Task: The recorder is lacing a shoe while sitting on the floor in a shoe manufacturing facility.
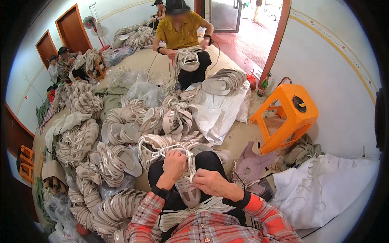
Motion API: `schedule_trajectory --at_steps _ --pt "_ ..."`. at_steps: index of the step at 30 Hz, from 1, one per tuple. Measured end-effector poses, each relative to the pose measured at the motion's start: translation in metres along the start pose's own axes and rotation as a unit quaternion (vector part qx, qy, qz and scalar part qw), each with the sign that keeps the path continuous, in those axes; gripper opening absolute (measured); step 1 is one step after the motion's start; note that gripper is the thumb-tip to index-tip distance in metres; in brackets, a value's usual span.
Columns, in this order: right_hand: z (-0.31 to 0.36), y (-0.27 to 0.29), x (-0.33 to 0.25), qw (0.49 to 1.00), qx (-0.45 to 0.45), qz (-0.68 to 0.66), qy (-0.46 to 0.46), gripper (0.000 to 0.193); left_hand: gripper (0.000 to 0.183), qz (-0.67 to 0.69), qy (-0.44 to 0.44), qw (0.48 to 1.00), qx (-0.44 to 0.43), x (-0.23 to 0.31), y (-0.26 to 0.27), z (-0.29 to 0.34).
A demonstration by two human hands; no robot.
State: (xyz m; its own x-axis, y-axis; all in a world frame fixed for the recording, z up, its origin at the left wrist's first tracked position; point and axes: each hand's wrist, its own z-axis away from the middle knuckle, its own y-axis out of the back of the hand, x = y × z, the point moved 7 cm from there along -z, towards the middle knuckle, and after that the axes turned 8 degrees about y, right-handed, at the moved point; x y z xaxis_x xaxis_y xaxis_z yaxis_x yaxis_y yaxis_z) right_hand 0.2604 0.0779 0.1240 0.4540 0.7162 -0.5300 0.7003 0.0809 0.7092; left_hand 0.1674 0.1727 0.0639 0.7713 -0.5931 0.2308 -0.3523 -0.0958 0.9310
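A beige-and-white shoe upper (188,192) rests between my knees, toe end toward me. My left hand (174,166) is closed over its far part, with the fingertips partly hidden. White shoelace (176,146) loops up beyond that hand. To the right of the upper, my right hand (210,182) pinches a white lace end between thumb and fingers. More uppers with laces (150,146) lie just past my knees. Pale loose laces (190,214) hang across my lap, below the upper.
Stacked uppers (117,212) crowd the floor on my left. An orange stool (288,109), a mauve plastic piece (253,164) and white cloth (324,190) are on the right. Ahead, a seated person in yellow (180,30) handles another upper; other people sit farther back left.
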Motion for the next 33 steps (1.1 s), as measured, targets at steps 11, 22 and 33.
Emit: schedule_trajectory --at_steps 11,22,33 --pt "-0.088 0.043 -0.011 0.981 0.08 -0.16 -0.074 0.012 0.015 0.396 0.196 0.886 0.14 0.004 0.129 0.047" --pt "-0.038 0.022 -0.039 0.829 -0.359 -0.429 0.002 0.02 0.023 0.412 -0.1 0.893 -0.151 0.056 0.133 0.096" --pt "-0.063 -0.118 0.198 0.914 -0.341 -0.089 -0.198 0.049 0.098 0.2 0.316 0.924 0.084 -0.177 0.005 0.065"
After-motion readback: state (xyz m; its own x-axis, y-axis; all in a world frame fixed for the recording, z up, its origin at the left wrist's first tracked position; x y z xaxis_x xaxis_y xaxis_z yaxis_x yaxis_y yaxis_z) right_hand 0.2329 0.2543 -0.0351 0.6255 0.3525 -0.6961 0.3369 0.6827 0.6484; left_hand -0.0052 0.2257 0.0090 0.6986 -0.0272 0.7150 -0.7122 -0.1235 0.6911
